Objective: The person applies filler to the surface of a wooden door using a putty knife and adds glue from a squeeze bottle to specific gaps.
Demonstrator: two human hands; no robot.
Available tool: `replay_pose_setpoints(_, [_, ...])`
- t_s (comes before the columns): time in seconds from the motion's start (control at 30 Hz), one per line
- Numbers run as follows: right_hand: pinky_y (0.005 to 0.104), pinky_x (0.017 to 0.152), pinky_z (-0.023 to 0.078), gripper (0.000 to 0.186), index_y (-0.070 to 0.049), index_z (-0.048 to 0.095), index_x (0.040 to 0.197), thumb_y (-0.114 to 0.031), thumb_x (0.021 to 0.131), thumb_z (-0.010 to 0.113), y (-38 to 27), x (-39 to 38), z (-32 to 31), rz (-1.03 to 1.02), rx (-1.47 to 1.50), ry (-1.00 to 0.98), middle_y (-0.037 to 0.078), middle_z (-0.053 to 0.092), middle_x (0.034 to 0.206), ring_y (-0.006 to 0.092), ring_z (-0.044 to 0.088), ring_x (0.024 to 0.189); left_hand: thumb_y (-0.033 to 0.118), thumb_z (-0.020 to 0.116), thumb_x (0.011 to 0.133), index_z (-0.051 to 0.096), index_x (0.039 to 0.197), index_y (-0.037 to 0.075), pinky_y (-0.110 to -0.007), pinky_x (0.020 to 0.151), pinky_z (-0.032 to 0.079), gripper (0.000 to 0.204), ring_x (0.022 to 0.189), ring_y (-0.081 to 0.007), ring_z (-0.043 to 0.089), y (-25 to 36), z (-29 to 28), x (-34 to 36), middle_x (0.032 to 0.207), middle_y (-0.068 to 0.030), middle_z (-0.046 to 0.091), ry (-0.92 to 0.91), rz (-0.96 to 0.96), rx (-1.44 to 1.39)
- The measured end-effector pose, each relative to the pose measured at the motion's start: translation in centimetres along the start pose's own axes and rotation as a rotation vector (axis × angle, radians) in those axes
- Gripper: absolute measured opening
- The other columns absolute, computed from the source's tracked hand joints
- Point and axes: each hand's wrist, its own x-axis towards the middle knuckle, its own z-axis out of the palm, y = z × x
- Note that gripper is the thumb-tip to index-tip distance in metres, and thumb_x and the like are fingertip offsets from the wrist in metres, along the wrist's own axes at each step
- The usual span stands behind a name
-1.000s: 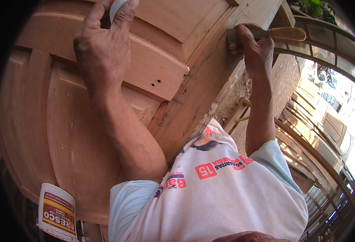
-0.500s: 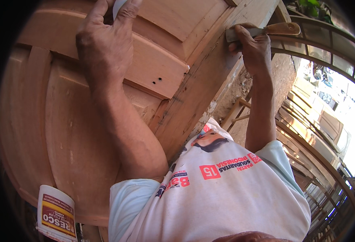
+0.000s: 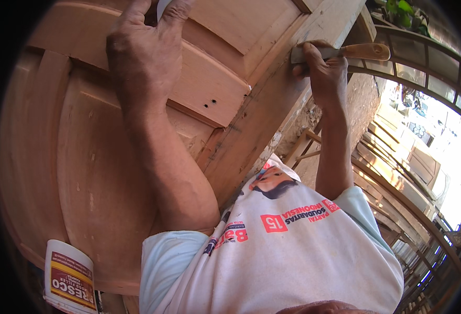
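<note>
My left hand [image 3: 145,60] grips a white object [image 3: 162,8] at the top edge, partly hidden by my fingers, over a panelled wooden door [image 3: 94,172]. A short rail on the door has two small dark holes [image 3: 209,103]. My right hand [image 3: 325,76] is closed on a putty knife [image 3: 365,52] with a wooden handle. Its metal blade lies flat along a long timber board [image 3: 262,110] beside the panels, near that board's outer edge.
A white plastic tub [image 3: 68,275] with a yellow and brown label sits at the lower left. Wooden boards and panels [image 3: 408,162] lean or lie at the right, near a curved framed structure [image 3: 429,63]. Green leaves [image 3: 400,10] show at the top right.
My left hand has shifted slightly right along the door. My right hand with the putty knife has moved a little down and to the left along the board.
</note>
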Motion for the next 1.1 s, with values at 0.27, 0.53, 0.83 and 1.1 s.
replay_pose_setpoints(0.27, [0.0262, 0.052, 0.057, 0.022, 0.007, 0.069, 0.099, -0.013, 0.101, 0.061, -0.1, -0.9, 1.0, 0.016, 0.124, 0.008, 0.010, 0.070, 0.071, 0.0147, 0.070, 0.058, 0.035, 0.077, 0.096, 0.069, 0.096, 0.000, -0.032, 0.065, 0.046, 0.035, 0.070, -0.0112, 0.054, -0.1, 0.2, 0.0, 0.072, -0.0023, 0.060, 0.021, 0.030, 0.102])
replay_pose_setpoints(0.53, [0.0264, 0.051, 0.058, 0.024, 0.010, 0.067, 0.102, -0.013, 0.101, 0.061, -0.5, -2.1, 1.4, 0.069, 0.165, 0.023, 0.011, 0.069, 0.071, 0.0153, 0.071, 0.058, 0.028, 0.077, 0.097, 0.069, 0.099, -0.001, -0.030, 0.065, 0.046, 0.030, 0.072, -0.0093, 0.054, 0.6, 0.6, -0.2, 0.075, 0.0002, 0.060, 0.016, -0.010, 0.057])
replay_pose_setpoints(0.83, [0.0253, 0.052, 0.058, 0.024, 0.010, 0.065, 0.105, -0.014, 0.102, 0.062, 0.1, -3.8, 3.7, 0.077, 0.283, 0.181, 0.013, 0.071, 0.076, 0.0148, 0.072, 0.061, 0.029, 0.077, 0.097, 0.071, 0.100, 0.000, -0.028, 0.068, 0.045, 0.030, 0.075, -0.0078, 0.053, -1.2, 1.0, -0.1, 0.077, 0.0022, 0.060, 0.041, 0.100, 0.038])
replay_pose_setpoints(1.1, [0.0252, 0.060, 0.060, 0.026, 0.007, 0.063, 0.112, -0.017, 0.103, 0.066, 0.8, -6.0, 4.8, -0.075, 0.437, 0.139, 0.012, 0.072, 0.082, 0.0152, 0.074, 0.070, 0.029, 0.078, 0.096, 0.071, 0.099, 0.000, -0.027, 0.067, 0.045, 0.030, 0.073, -0.0070, 0.053, -1.4, 0.7, 0.1, 0.076, 0.0038, 0.059, -0.016, 0.039, -0.005])
